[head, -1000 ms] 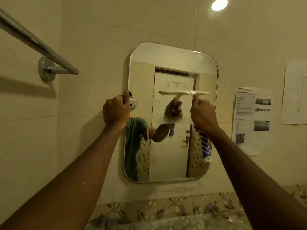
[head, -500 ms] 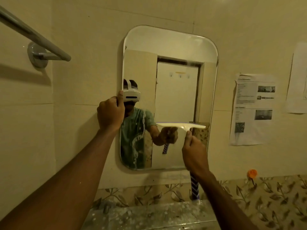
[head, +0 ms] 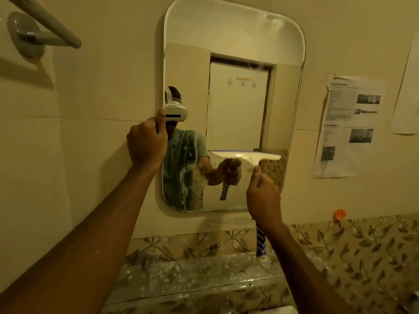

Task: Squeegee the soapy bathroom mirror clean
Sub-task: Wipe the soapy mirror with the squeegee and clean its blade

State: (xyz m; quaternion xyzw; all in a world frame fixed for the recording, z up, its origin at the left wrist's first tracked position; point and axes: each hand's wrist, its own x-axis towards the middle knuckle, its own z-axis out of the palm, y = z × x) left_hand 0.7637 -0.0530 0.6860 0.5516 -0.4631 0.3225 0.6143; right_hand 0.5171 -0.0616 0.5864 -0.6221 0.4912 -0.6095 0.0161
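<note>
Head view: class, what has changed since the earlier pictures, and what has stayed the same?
The blue-handled white squeegee, gripped by the right hand, has slid down the rounded rectangular wall mirror from its upper middle to its lower part. The left hand still holds the mirror's left edge; soapy streaks remain at lower left.

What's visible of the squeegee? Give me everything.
The squeegee has a wide, pale cream head that looks like plastic, with a thin blue strip along its top edge. Its handle is blue-and-white chevron patterned and points down. The blade is level and appears pressed against the lower right part of the mirror, which shows its reflection. The right hand grips the handle just below the head, and the handle's end sticks out under the hand.
</note>
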